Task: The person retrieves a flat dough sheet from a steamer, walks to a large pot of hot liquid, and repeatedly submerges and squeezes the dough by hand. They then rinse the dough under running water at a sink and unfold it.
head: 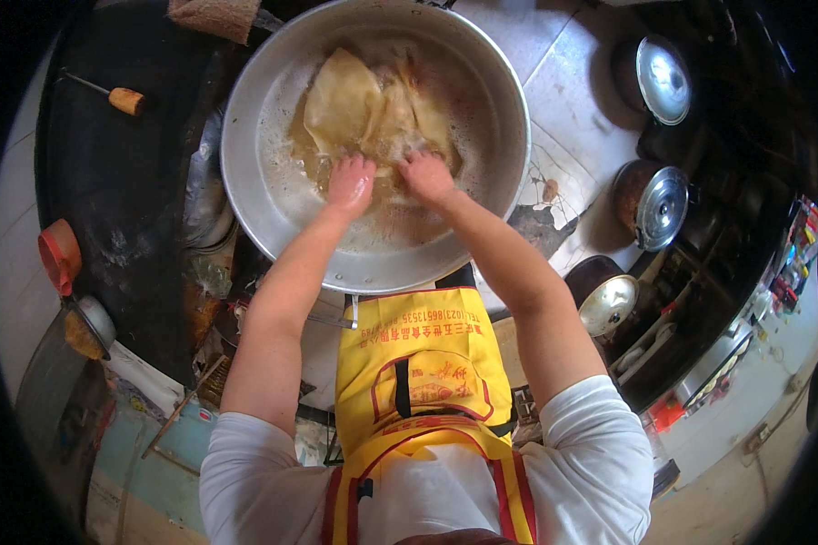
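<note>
In front of me stands a wide aluminium basin (375, 262) holding cloudy brownish water. A soft, pale yellow sheet (344, 99) lies wet and folded in the water, spreading towards the far side; whether it is cloth or a food skin I cannot tell. My left hand (352, 182) has its bent fingers on the near edge of the sheet. Close by on the right, my right hand (427, 177) grips the same edge, its fingers bent and partly hidden in the water. Both hands are wet.
Lidded pots (661, 208) stand along the right by a dark counter. At left, a black worktop (123, 184) bears a wooden-handled tool (127, 101), a red ladle-like scoop (60, 255) and a strainer (85, 334). The tiled floor (559, 75) is stained and cracked beside the basin.
</note>
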Demonstrator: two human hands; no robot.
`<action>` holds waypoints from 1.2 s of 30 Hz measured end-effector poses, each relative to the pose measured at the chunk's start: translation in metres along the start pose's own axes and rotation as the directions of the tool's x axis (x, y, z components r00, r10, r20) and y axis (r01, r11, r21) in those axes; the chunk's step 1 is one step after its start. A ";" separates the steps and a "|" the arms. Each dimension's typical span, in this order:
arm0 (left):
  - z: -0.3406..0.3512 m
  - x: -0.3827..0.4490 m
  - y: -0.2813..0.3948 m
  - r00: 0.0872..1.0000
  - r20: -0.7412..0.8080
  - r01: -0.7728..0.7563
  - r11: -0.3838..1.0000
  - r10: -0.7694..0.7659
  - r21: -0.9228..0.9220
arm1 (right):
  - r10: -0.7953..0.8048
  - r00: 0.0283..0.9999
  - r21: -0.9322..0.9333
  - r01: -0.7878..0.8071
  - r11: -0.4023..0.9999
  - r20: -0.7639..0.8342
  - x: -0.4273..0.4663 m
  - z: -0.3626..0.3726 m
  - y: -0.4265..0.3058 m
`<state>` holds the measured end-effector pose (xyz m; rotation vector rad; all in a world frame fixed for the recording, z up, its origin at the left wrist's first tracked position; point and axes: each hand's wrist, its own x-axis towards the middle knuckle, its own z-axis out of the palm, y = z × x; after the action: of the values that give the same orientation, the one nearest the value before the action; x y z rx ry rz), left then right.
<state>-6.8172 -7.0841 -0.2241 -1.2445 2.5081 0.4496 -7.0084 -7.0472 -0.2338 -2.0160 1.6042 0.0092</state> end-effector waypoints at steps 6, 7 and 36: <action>0.012 -0.002 0.005 0.996 0.061 0.088 0.925 -0.070 -0.370 | 0.126 0.938 0.059 -0.153 0.986 0.324 -0.001 -0.009 -0.010; 0.000 -0.006 0.000 0.997 -0.002 0.072 0.895 -0.081 -0.439 | 0.091 0.944 0.158 -0.147 0.976 0.318 0.001 -0.026 -0.011; 0.002 -0.041 -0.021 0.981 -0.129 0.079 0.901 -0.148 -0.427 | -0.004 0.986 -0.075 0.017 0.997 0.168 0.001 -0.017 -0.002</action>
<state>-6.7764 -7.0664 -0.2123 -1.6318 2.5296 0.9359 -7.0122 -7.0546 -0.2189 -2.0233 1.5079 0.2336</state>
